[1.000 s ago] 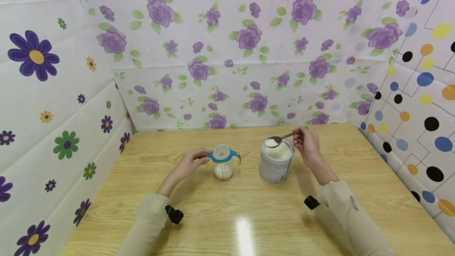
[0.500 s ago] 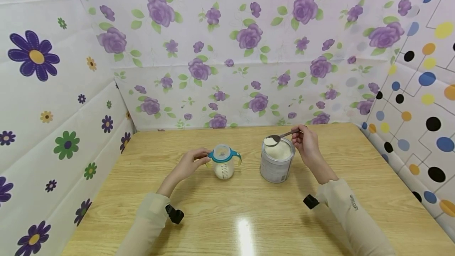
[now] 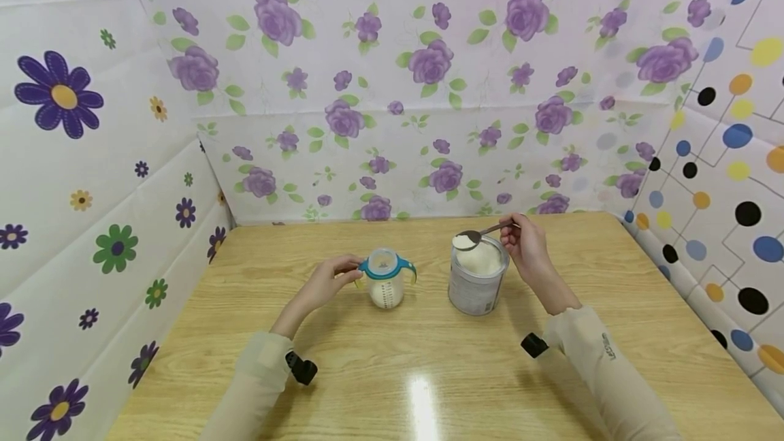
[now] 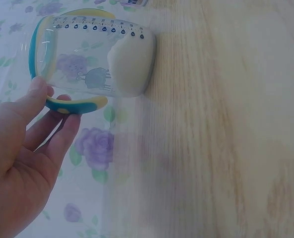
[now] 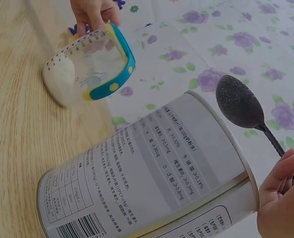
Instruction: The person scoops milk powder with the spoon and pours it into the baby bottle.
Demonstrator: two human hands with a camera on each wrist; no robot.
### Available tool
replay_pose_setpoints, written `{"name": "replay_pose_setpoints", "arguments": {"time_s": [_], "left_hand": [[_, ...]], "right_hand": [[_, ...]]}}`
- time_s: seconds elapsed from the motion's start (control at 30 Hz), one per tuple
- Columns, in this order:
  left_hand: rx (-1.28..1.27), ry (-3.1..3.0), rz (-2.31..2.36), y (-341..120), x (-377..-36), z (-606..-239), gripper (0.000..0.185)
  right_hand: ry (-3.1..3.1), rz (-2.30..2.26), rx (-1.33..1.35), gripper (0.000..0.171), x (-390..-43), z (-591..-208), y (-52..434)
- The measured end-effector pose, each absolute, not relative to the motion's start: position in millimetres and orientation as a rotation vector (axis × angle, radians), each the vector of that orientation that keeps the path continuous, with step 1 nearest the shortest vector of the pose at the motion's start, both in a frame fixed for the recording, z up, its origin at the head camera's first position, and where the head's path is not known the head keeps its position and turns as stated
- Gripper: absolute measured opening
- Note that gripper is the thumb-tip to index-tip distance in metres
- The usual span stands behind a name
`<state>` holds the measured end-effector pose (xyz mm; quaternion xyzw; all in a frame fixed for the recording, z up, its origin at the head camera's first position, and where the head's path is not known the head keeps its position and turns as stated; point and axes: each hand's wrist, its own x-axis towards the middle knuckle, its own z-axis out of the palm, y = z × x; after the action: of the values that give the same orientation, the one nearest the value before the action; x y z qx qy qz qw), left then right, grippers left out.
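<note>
A clear baby bottle (image 3: 386, 281) with a teal collar and handles stands open on the wooden table, white powder in its bottom. My left hand (image 3: 329, 282) pinches its left handle (image 4: 75, 103). To its right stands an open silver tin (image 3: 477, 275) full of white powder. My right hand (image 3: 527, 247) pinches the handle of a metal spoon (image 3: 473, 237) heaped with powder, held just above the tin's left rim. The right wrist view shows the spoon's bowl (image 5: 239, 102) from below, over the tin (image 5: 152, 171), with the bottle (image 5: 90, 67) beyond.
The wooden table (image 3: 429, 359) is boxed in by flower-patterned sheets at the back and left, and a dotted sheet (image 3: 716, 209) at the right. Both of my arms wear beige sleeves with a small black camera at each wrist.
The right hand has lifted the loaded spoon a little and shifted it slightly left over the tin's rim. The left hand and bottle have stayed put.
</note>
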<state>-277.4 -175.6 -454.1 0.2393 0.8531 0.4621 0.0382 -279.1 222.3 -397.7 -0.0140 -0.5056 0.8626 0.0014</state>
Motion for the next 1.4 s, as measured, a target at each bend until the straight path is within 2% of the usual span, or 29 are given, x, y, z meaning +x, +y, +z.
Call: {"name": "replay_pose_setpoints", "arguments": {"time_s": [1.4], "left_hand": [[0.754,2.636,1.402,-177,-280,-458,0.023]], "right_hand": [[-1.633,2.713,-0.017,0.043,-283,-383,201]]}}
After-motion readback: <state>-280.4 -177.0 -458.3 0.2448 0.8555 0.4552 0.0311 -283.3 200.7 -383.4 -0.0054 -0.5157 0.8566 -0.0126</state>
